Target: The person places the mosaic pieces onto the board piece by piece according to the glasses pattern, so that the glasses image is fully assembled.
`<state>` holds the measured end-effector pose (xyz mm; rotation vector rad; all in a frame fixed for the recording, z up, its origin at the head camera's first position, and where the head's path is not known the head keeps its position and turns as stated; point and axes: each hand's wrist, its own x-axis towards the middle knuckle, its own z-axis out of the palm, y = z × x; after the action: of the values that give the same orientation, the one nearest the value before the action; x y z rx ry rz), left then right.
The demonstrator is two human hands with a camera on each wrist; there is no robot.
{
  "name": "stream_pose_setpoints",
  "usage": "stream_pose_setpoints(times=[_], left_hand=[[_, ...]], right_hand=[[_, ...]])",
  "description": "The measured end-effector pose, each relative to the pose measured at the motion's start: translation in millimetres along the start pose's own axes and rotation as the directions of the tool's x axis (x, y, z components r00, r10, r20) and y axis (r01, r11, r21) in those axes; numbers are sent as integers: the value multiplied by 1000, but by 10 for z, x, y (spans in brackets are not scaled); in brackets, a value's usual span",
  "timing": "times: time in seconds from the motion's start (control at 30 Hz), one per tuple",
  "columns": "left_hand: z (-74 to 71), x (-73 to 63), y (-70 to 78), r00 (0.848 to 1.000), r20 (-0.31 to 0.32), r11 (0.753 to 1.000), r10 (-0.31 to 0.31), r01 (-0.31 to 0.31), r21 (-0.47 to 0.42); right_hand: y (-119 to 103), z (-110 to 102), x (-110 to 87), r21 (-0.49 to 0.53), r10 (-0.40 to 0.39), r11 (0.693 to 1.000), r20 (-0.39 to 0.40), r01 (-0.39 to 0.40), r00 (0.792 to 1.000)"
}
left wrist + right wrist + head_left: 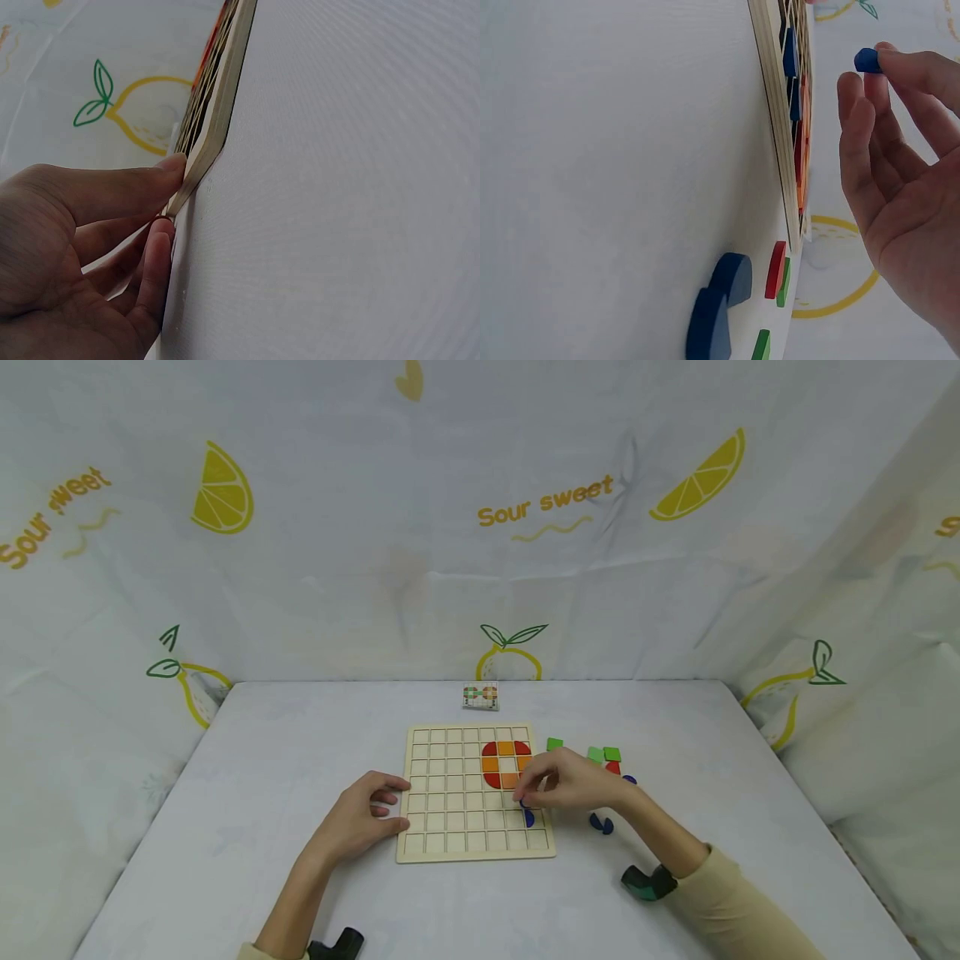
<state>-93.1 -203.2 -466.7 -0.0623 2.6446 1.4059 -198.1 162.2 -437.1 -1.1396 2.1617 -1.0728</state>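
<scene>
A wooden grid board [446, 818] lies on the table, with a ring of red and orange pieces [491, 764] in its upper right part. My right hand [566, 781] is over the board's right side, pinching a small blue piece [868, 60] between thumb and fingertips. Below those fingers a blue piece [529, 819] sits in the grid; the right wrist view shows two blue pieces [790, 54] in the board. At the board's left edge, my left hand [360, 818] rests with outstretched thumb and forefinger touching the rim.
Loose blue rounded pieces [602, 824] lie right of the board, with green squares [612, 753] and a red piece [613, 767] farther back. A small pattern card [481, 695] sits behind the board. A printed white cloth [360, 568] hangs behind the table.
</scene>
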Motion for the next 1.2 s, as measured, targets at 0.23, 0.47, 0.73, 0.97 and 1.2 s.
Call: stream_pose_setpoints(times=[0.23,0.47,0.73,0.97,1.2], left_hand=[[-1,-2,-5,1000,1,1000,1,-1,-4],[1,0,-6,1000,-1,1000,1,-1,1],[2,-2,-3,1000,0,1000,-2,2,4],[0,-2,-4,1000,1,1000,0,0,0],[3,5,-11,1000,-3,1000,4,-4,8]], right_hand=[[-5,54,25,62,4,998,34,-6,999],[-33,117,56,56,30,998,110,-36,993],[-109,193,73,11,56,998,159,-58,986],[-119,225,90,-40,47,998,162,-41,986],[-125,218,67,-82,59,996,159,-46,985]])
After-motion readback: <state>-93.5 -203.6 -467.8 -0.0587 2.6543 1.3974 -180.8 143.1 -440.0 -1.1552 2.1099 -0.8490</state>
